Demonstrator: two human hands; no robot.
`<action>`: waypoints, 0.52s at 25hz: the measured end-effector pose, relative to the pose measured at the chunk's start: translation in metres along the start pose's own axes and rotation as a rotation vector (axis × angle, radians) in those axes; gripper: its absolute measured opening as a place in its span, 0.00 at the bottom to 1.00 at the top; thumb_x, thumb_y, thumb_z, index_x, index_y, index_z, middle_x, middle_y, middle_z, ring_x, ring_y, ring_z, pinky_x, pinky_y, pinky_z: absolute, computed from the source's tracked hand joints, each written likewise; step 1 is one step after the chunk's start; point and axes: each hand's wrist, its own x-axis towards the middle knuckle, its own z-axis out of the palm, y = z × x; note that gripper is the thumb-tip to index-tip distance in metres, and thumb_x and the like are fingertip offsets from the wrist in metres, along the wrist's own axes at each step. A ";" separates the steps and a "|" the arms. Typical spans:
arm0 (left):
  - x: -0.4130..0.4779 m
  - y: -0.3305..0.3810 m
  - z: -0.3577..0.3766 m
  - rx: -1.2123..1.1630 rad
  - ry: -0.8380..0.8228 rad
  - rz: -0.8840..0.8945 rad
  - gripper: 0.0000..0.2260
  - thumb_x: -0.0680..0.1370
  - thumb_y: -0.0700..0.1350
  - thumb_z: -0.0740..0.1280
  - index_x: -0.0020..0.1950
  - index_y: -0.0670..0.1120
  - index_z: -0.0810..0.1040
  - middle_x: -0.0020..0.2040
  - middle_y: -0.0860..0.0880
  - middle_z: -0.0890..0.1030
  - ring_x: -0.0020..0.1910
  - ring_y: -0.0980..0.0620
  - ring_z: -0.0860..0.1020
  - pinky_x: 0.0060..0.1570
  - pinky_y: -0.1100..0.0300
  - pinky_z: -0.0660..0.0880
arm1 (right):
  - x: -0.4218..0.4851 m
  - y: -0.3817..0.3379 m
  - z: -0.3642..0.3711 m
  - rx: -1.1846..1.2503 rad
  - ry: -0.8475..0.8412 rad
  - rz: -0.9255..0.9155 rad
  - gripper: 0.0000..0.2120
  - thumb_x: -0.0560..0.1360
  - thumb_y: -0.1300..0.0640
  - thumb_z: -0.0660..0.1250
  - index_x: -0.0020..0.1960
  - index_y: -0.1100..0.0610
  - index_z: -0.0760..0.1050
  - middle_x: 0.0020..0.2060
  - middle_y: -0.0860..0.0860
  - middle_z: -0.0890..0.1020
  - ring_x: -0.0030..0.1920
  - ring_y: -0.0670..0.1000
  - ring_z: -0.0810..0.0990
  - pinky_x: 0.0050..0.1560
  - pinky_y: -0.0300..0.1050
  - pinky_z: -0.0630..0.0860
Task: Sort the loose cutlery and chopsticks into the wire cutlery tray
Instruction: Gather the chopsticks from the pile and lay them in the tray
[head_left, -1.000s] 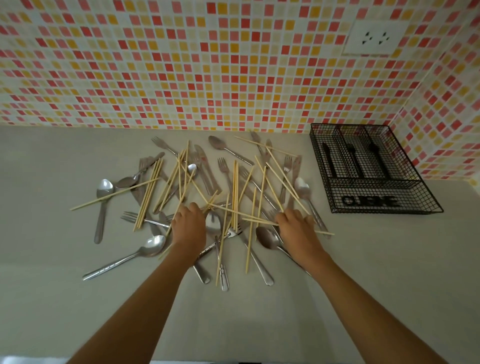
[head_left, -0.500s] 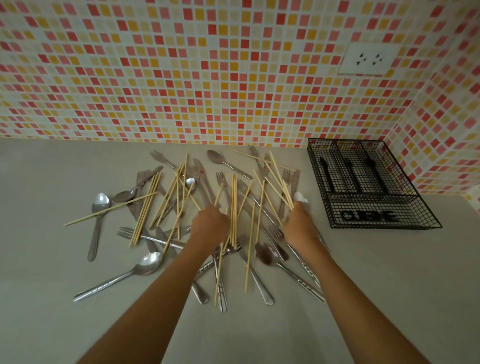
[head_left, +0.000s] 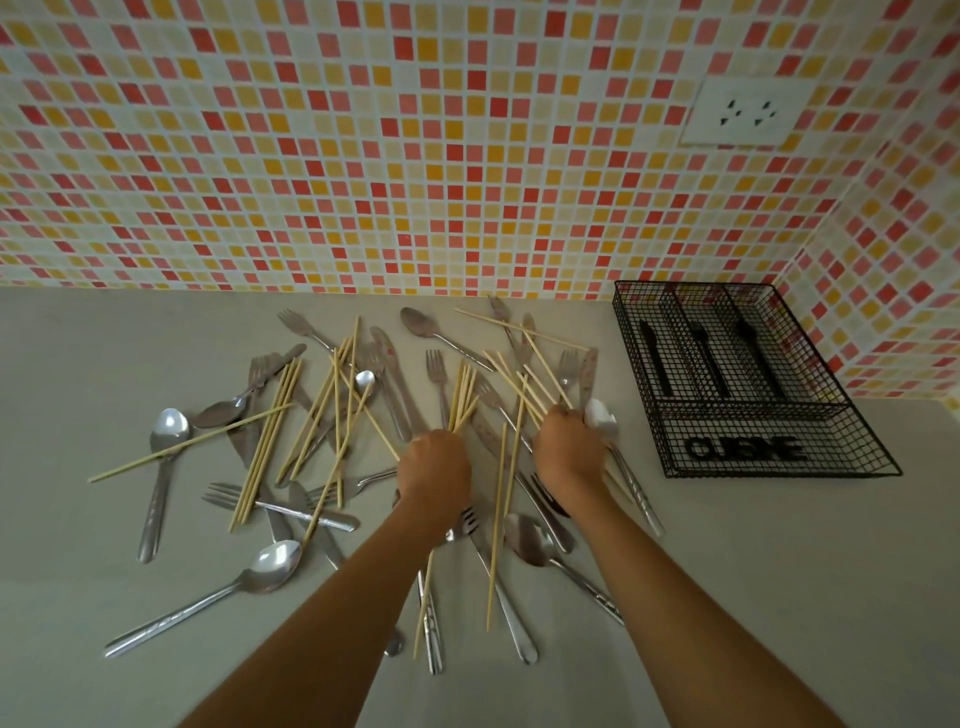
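A: What are the two hands doing over that heap?
B: The left hand (head_left: 434, 467) is curling into a fist around a small bundle of chopsticks (head_left: 464, 395) whose tips are fanning up and away from the knuckles. The right hand (head_left: 569, 447) is closing on another bunch of chopsticks (head_left: 535, 384), and a spoon bowl (head_left: 598, 415) is showing just beside its knuckles; I cannot tell whether it is gripping that spoon too.
A: And the rest of the cutlery?
B: Spoons, forks, knives and more chopsticks are lying crossed over each other on the grey surface (head_left: 753, 571), mostly to the left of and under the forearms. One big spoon (head_left: 272, 564) is sitting nearest the camera on the left.
A: Where is the tray?
B: The black wire cutlery tray (head_left: 769, 452) is standing at the right, in the corner by the mosaic tiled wall (head_left: 363, 156), apart from the pile
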 end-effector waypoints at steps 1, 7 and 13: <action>0.003 0.001 0.001 0.053 -0.003 0.023 0.12 0.79 0.39 0.58 0.59 0.40 0.76 0.54 0.42 0.80 0.52 0.44 0.80 0.50 0.54 0.79 | 0.001 -0.001 -0.001 -0.013 -0.008 0.005 0.10 0.79 0.63 0.57 0.57 0.63 0.73 0.53 0.58 0.80 0.51 0.57 0.82 0.45 0.48 0.79; 0.012 0.001 -0.008 0.091 -0.026 0.008 0.11 0.79 0.39 0.58 0.59 0.40 0.74 0.55 0.43 0.80 0.56 0.43 0.79 0.52 0.53 0.75 | 0.016 0.003 -0.018 0.156 -0.064 0.048 0.16 0.80 0.57 0.52 0.65 0.63 0.65 0.49 0.58 0.80 0.50 0.59 0.79 0.46 0.48 0.72; 0.025 -0.006 -0.022 -0.088 -0.041 0.062 0.12 0.79 0.36 0.58 0.61 0.36 0.72 0.57 0.40 0.76 0.54 0.40 0.79 0.47 0.56 0.73 | 0.022 0.029 -0.042 0.312 -0.068 0.106 0.15 0.82 0.58 0.50 0.64 0.64 0.64 0.52 0.63 0.79 0.43 0.59 0.76 0.37 0.44 0.69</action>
